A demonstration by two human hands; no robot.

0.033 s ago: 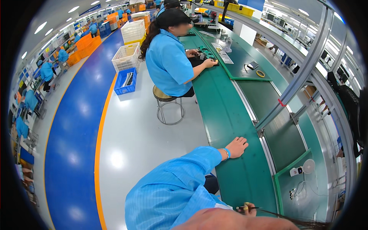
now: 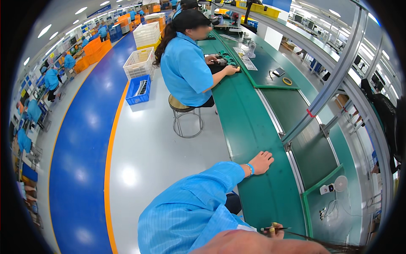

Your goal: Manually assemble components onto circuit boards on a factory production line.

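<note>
My left hand (image 2: 261,162) rests palm down on the green bench top (image 2: 245,127), its fingers loosely spread with nothing in them. A light blue band (image 2: 251,169) circles that wrist. At the lower edge, my right hand (image 2: 277,232) is partly hidden behind my own body. Its fingers, with yellowish covers on the tips, are closed on a thin dark pen-like tool (image 2: 285,228). The tool lies nearly level above the bench; its exact kind is too small to make out.
A metal upright (image 2: 330,80) stands on the bench's far side. Beyond the rail sits a small white fan (image 2: 340,184) with a cable. A co-worker (image 2: 186,67) on a stool handles dark and green parts. A blue crate (image 2: 138,89) stands on the floor.
The thin tool in my right hand has tilted slightly, its right end a little higher. My left hand has stayed still.
</note>
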